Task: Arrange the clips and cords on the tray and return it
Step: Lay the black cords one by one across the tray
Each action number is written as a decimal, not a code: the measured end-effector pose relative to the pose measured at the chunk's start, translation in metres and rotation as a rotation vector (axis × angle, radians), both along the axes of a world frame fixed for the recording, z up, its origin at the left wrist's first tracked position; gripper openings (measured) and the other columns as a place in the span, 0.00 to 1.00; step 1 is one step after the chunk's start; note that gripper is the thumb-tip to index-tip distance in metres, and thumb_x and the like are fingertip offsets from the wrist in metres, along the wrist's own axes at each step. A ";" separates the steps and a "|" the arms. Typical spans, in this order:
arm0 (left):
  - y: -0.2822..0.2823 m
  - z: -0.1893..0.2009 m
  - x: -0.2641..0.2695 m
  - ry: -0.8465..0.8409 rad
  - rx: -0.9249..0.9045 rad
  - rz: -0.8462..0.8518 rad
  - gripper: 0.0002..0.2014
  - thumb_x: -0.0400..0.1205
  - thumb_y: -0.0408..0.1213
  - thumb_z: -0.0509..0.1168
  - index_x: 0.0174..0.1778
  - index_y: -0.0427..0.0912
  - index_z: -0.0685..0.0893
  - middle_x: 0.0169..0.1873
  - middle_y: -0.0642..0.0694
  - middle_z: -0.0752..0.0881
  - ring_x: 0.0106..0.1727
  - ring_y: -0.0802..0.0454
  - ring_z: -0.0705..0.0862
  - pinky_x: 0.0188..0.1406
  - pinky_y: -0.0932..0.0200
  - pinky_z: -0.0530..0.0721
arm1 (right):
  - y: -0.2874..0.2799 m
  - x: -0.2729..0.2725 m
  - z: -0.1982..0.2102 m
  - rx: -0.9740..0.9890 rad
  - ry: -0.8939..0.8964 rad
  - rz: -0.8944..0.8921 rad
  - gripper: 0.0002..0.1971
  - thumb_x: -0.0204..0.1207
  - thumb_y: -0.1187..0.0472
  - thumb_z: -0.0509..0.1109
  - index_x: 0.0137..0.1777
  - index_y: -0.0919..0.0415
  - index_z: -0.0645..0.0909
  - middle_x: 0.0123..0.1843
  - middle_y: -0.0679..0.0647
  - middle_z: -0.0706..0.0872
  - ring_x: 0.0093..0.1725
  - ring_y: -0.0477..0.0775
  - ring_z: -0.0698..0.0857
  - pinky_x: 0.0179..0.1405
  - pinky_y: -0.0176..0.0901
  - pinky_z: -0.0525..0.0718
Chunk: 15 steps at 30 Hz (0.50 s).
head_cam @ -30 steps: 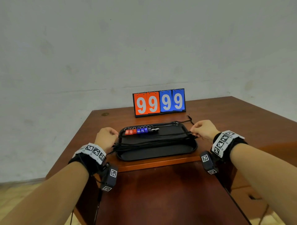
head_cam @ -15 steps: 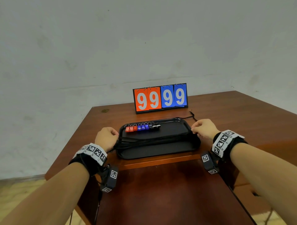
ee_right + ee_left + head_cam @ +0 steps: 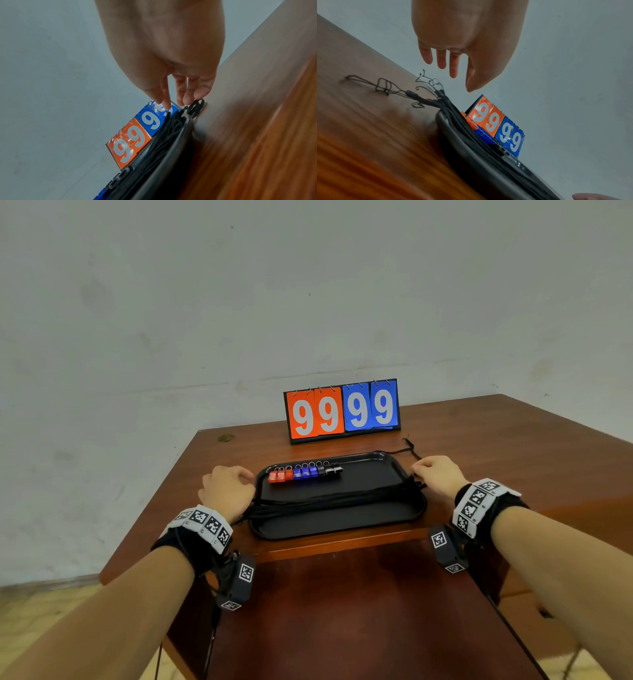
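Note:
A black tray (image 3: 337,523) sits on the wooden table. Along its far edge runs a row of red, blue and black clips (image 3: 305,473). A bundle of black cords (image 3: 335,500) lies lengthwise across the tray, and its ends hang over both short sides. My left hand (image 3: 245,475) hovers at the tray's left end. In the left wrist view the left hand (image 3: 458,81) hangs relaxed above the cord ends (image 3: 426,94), holding nothing. My right hand (image 3: 417,471) is at the tray's right end, where nearly straight fingertips (image 3: 186,101) touch the looped cord ends (image 3: 195,106).
An orange and blue flip scoreboard (image 3: 342,410) reading 9999 stands just behind the tray. One thin cord end (image 3: 411,447) trails on the table behind the tray's right corner. The tray lies near the upper table's front edge (image 3: 342,549), with a lower wooden surface below.
Both hands held the cord ends stretched over the tray before. The cords now rest on the tray, the left hand has let go and lifted, and the right fingers have loosened.

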<state>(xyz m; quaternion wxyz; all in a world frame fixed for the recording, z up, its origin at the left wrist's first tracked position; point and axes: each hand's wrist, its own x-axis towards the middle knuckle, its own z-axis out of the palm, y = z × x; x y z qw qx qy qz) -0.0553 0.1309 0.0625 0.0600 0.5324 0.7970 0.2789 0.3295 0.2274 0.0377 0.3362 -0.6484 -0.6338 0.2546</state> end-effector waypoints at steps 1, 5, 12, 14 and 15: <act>0.001 0.003 0.004 0.007 0.004 -0.002 0.12 0.76 0.38 0.66 0.49 0.60 0.87 0.66 0.46 0.83 0.70 0.37 0.74 0.69 0.38 0.74 | 0.001 0.003 0.001 -0.001 -0.001 0.000 0.11 0.82 0.62 0.64 0.49 0.62 0.88 0.56 0.58 0.89 0.54 0.56 0.83 0.52 0.42 0.75; 0.005 0.012 0.025 -0.018 0.021 -0.038 0.09 0.77 0.41 0.68 0.48 0.61 0.87 0.62 0.49 0.85 0.68 0.40 0.76 0.66 0.40 0.76 | 0.003 0.012 0.001 -0.009 0.027 -0.002 0.05 0.80 0.63 0.68 0.49 0.55 0.86 0.56 0.54 0.88 0.56 0.53 0.83 0.55 0.43 0.76; 0.025 0.018 0.084 -0.087 0.010 -0.187 0.11 0.78 0.39 0.67 0.37 0.64 0.83 0.59 0.52 0.87 0.62 0.46 0.82 0.62 0.40 0.83 | 0.004 0.036 0.010 -0.047 -0.038 0.002 0.14 0.79 0.65 0.69 0.63 0.59 0.84 0.57 0.55 0.86 0.54 0.52 0.81 0.55 0.41 0.77; 0.035 0.019 0.104 -0.098 -0.009 -0.244 0.11 0.78 0.39 0.66 0.37 0.64 0.83 0.60 0.52 0.85 0.64 0.46 0.81 0.64 0.39 0.82 | 0.007 0.044 0.012 -0.051 -0.042 0.000 0.15 0.78 0.66 0.68 0.64 0.58 0.84 0.60 0.55 0.85 0.55 0.52 0.80 0.56 0.42 0.77; 0.040 0.020 0.115 -0.104 -0.020 -0.276 0.11 0.78 0.40 0.66 0.36 0.64 0.83 0.60 0.52 0.85 0.64 0.45 0.80 0.64 0.39 0.82 | 0.010 0.048 0.013 -0.054 -0.044 0.000 0.15 0.78 0.66 0.68 0.63 0.57 0.84 0.60 0.55 0.85 0.56 0.52 0.81 0.56 0.42 0.77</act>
